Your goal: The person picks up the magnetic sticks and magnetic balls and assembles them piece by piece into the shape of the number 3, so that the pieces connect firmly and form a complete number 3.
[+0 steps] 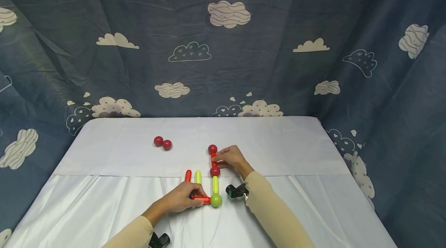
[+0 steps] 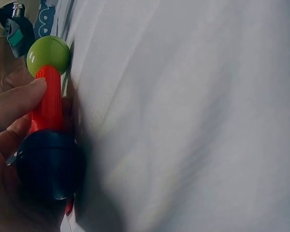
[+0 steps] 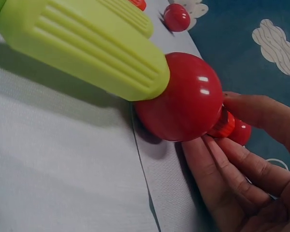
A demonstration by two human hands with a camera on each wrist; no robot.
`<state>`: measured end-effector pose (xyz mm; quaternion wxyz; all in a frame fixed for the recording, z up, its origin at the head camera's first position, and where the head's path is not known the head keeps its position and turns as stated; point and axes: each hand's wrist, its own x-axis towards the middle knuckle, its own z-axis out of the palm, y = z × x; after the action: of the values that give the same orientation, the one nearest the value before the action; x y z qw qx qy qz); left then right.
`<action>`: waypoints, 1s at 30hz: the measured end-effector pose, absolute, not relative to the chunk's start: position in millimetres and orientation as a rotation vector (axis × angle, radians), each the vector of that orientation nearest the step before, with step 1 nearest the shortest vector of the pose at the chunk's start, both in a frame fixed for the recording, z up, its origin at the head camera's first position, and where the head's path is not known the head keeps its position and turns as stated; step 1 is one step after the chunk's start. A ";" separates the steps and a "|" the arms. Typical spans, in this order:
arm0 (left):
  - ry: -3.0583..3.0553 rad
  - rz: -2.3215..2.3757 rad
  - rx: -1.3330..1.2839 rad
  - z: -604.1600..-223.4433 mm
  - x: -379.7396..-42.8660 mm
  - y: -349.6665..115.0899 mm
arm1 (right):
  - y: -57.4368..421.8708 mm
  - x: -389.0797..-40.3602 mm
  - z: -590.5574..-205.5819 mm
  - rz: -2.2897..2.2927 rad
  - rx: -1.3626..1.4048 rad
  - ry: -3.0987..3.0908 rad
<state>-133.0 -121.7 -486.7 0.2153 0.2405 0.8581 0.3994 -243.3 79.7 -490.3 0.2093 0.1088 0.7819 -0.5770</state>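
My left hand (image 1: 179, 198) pinches a red rod (image 2: 49, 104) between thumb and fingers. One end of this rod meets a green ball (image 1: 216, 200), the other a dark blue ball (image 2: 50, 162), mostly hidden by the hand in the head view. From the green ball a yellow-green rod (image 1: 215, 185) runs away to a red ball (image 1: 215, 171). Beyond that, my right hand (image 1: 232, 158) pinches a second red rod (image 1: 213, 156), which joins the near red ball to a far red ball (image 1: 212, 149).
Two loose red balls (image 1: 167, 145) lie at the back left of the white-covered table (image 1: 296, 147). Past the left hand show another red rod (image 1: 188, 175) and another yellow-green rod (image 1: 198, 177), their near ends hidden. A cloud-patterned curtain (image 1: 258, 66) stands behind.
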 end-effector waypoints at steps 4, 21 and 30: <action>2.379 1.107 0.655 -486.4 -132.8 -121.8 | 78.6 -243.7 -492.9 -1.612 0.315 2.186; 2.384 1.074 0.671 -482.5 -131.7 -124.6 | 82.7 -241.8 -499.0 -1.717 0.264 2.102; 2.407 1.154 0.717 -480.1 -134.1 -133.8 | 84.7 -243.8 -502.0 -1.717 0.265 2.084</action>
<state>-134.1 -133.8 -480.1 0.1876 0.2549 0.8553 0.4101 -243.8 84.7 -502.0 0.2124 0.0954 0.7506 -0.6184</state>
